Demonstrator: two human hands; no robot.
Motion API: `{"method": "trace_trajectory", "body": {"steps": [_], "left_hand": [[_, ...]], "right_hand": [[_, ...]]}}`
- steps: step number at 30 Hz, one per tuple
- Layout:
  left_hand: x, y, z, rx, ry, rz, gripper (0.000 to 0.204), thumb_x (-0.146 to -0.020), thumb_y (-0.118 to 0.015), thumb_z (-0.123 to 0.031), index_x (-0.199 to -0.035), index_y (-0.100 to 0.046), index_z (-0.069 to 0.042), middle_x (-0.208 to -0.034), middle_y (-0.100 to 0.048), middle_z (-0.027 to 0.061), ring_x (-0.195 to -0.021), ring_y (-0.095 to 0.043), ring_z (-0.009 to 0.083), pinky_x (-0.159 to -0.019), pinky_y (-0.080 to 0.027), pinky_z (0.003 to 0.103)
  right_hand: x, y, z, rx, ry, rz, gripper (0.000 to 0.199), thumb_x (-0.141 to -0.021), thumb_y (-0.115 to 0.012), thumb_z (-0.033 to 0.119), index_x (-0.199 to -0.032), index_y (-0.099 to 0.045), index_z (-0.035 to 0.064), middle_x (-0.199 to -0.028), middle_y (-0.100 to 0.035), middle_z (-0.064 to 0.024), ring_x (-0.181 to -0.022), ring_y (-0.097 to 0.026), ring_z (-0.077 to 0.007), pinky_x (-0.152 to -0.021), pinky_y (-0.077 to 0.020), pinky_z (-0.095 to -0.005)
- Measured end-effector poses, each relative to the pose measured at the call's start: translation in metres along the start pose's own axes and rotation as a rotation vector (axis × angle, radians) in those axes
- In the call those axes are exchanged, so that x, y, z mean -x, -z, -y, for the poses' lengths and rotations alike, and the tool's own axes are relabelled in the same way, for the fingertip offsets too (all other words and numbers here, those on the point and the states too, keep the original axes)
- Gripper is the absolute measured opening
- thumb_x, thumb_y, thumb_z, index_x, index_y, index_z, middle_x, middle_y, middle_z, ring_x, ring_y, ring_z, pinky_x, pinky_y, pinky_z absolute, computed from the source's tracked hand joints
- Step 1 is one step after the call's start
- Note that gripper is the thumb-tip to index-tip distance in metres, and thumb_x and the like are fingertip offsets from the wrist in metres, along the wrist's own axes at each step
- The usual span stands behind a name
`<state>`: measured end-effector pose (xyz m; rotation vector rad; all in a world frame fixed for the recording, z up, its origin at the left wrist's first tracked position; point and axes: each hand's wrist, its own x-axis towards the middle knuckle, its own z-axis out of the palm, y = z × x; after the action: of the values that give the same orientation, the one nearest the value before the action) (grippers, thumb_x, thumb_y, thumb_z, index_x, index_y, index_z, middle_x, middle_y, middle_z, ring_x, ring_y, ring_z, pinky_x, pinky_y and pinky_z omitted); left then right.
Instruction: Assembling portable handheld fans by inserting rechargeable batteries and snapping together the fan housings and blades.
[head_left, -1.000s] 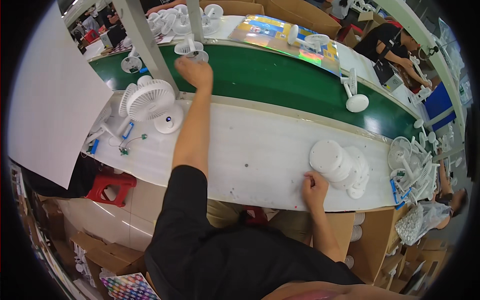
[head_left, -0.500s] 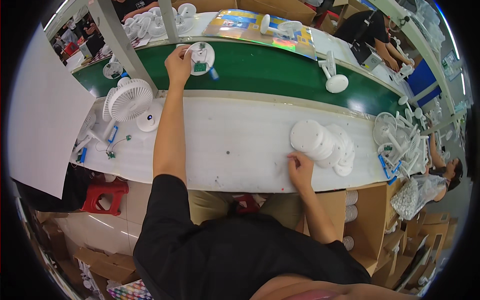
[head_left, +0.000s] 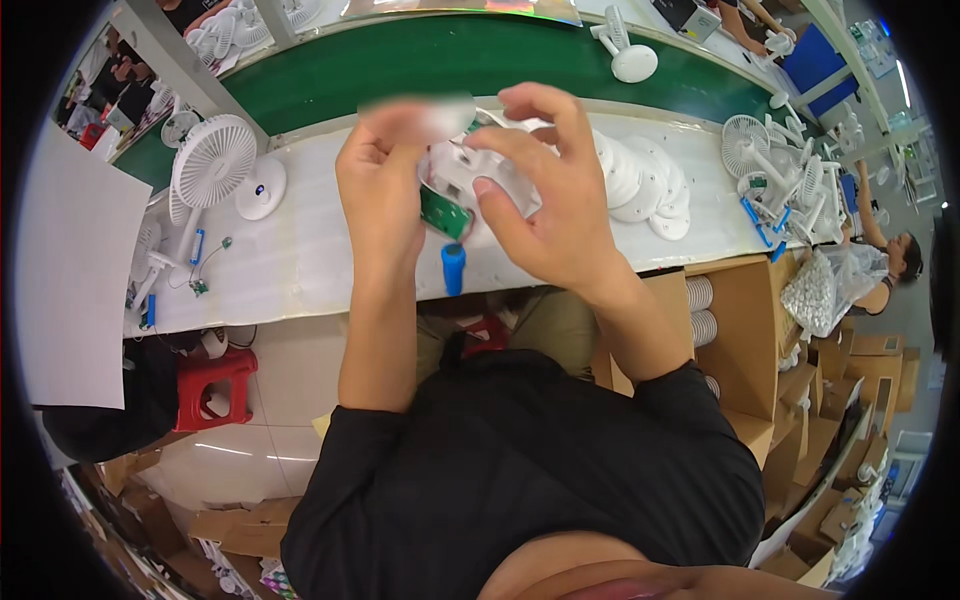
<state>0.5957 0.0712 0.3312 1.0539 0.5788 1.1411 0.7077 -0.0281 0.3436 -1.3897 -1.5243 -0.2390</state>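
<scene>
Hanging near the front edge of the counter [head_left: 315,230], a blue battery [head_left: 453,270] is seen below a green circuit board [head_left: 447,216]. A white fan part [head_left: 500,178] is gripped between the curled, partly blurred left hand [head_left: 383,185] and the half-open right hand [head_left: 562,200]. Farther off, white discs [head_left: 652,178] are piled toward the right end.

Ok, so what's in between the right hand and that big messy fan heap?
A pile of white discs, overlapping on the white table, between the right hand and the fan heap. The head view shows it.
</scene>
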Motion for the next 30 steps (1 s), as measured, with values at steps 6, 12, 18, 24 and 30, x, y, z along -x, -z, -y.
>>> {"method": "trace_trajectory", "body": {"steps": [6, 12, 18, 24, 30], "left_hand": [[0.026, 0.009, -0.007, -0.087, 0.003, 0.103, 0.022, -0.084, -0.049, 0.007, -0.099, -0.064, 0.002, -0.097, -0.066, 0.0103, -0.082, -0.056, 0.0125, -0.074, -0.045, 0.021], [0.021, -0.001, 0.024, -0.115, -0.091, 0.171, 0.023, -0.082, -0.048, 0.008, -0.099, -0.063, 0.002, -0.101, -0.066, 0.0113, -0.092, -0.058, 0.0169, -0.084, -0.044, 0.025], [0.018, 0.01, 0.043, -0.402, -0.412, 0.373, 0.023, -0.079, -0.054, 0.002, -0.101, -0.061, -0.002, -0.122, -0.057, 0.0166, -0.11, -0.052, 0.0294, -0.096, -0.042, 0.039], [0.043, 0.03, 0.048, -0.656, -0.435, 0.247, 0.015, -0.083, -0.056, -0.007, -0.098, -0.056, -0.004, -0.128, -0.05, 0.0182, -0.114, -0.048, 0.0331, -0.099, -0.038, 0.04], [0.04, 0.043, 0.073, -0.532, -0.406, 0.131, 0.009, -0.087, -0.052, -0.007, -0.095, -0.052, -0.004, -0.126, -0.05, 0.0185, -0.112, -0.048, 0.0334, -0.1, -0.036, 0.04]], "right_hand": [[0.022, -0.009, 0.02, 0.075, -0.149, 0.065, 0.025, -0.076, -0.063, 0.003, -0.1, -0.066, 0.0021, -0.123, -0.051, -0.0148, -0.106, -0.051, -0.0276, -0.087, -0.0452, -0.0332], [0.02, 0.005, -0.001, 0.001, -0.205, 0.285, 0.017, -0.076, -0.064, 0.004, -0.093, -0.066, 0.0027, -0.124, -0.05, -0.016, -0.111, -0.05, -0.0303, -0.091, -0.044, -0.0351], [0.022, -0.005, -0.035, -0.119, -0.332, 0.229, 0.009, -0.078, -0.062, 0.005, -0.087, -0.064, 0.0027, -0.123, -0.049, -0.0159, -0.111, -0.05, -0.0305, -0.091, -0.0433, -0.0348], [0.028, -0.031, -0.024, -0.314, -0.495, 0.257, 0.005, -0.08, -0.062, 0.005, -0.083, -0.065, 0.0024, -0.122, -0.049, -0.0141, -0.106, -0.05, -0.0278, -0.086, -0.0439, -0.0318], [0.024, -0.036, -0.023, -0.401, -0.405, 0.319, 0.007, -0.081, -0.062, 0.004, -0.085, -0.068, 0.0029, -0.122, -0.05, -0.012, -0.095, -0.052, -0.0236, -0.078, -0.0447, -0.0289]]}}
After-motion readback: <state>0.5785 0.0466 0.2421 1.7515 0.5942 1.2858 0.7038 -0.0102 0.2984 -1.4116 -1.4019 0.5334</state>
